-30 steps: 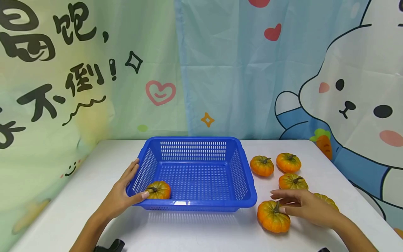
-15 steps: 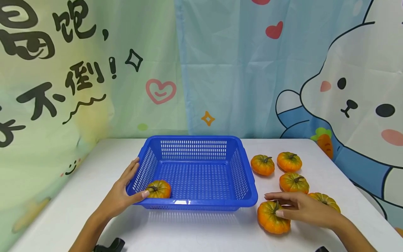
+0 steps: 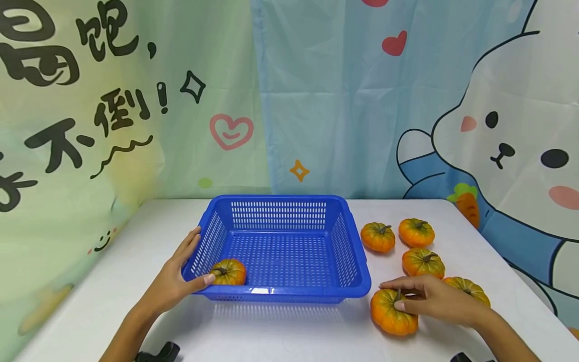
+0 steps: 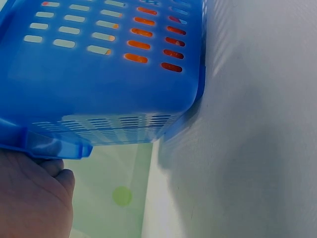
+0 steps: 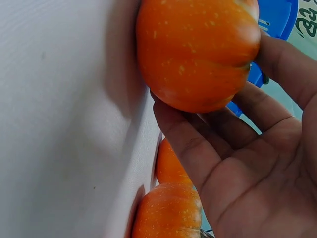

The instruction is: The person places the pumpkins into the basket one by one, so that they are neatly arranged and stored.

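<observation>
A blue plastic basket (image 3: 289, 291) with slotted walls stands on the white table. My left hand (image 3: 169, 281) holds its left front corner, the thumb over the rim beside a small orange pumpkin (image 3: 230, 272) lying inside. In the left wrist view, the palm (image 4: 34, 198) is under the basket's rim. To the right of the basket, my right hand (image 3: 436, 301) grips another orange-and-green pumpkin (image 3: 392, 314), thumb near its stem and fingers around its far side. The right wrist view shows fingers (image 5: 185, 141) against the side of this pumpkin (image 5: 198, 54), low by the tabletop.
Several more pumpkins lie right of the basket: one beside its wall (image 3: 377, 238), one farther back (image 3: 416, 232), one in the middle (image 3: 423, 263) and one partly behind the right hand (image 3: 470, 290). A printed curtain (image 3: 307, 100) hangs behind the table.
My right hand has shifted slightly left over the front pumpkin and its fingers have settled around it. The left hand and the basket stay put.
</observation>
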Motion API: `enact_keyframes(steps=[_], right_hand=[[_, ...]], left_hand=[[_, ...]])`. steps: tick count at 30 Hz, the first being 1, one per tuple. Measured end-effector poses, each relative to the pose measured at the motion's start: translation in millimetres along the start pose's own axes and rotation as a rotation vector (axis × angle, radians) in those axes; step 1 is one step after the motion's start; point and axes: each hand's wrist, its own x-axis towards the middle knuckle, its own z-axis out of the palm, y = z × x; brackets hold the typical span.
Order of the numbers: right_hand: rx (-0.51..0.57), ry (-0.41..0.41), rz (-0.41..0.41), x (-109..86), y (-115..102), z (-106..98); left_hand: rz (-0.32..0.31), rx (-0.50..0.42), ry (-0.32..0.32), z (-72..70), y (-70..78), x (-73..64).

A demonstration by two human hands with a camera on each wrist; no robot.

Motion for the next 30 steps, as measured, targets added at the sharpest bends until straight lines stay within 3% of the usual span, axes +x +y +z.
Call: enact_keyframes(steps=[13, 22, 30], right_hand=[[-0.021, 0.037, 0.018, -1.5, -8, -2], [0.040, 0.204, -0.001, -1.9, -20, -3], [-0.074, 0.289, -0.087, -12.0, -29, -13]], left_hand=[[0.004, 0.002, -0.003, -0.8, 1.1, -1.3], [0.001, -0.006, -0.004, -0.3, 3.6, -2.2], [-0.003, 0.000, -0.004, 0.1, 2.8, -1.9]])
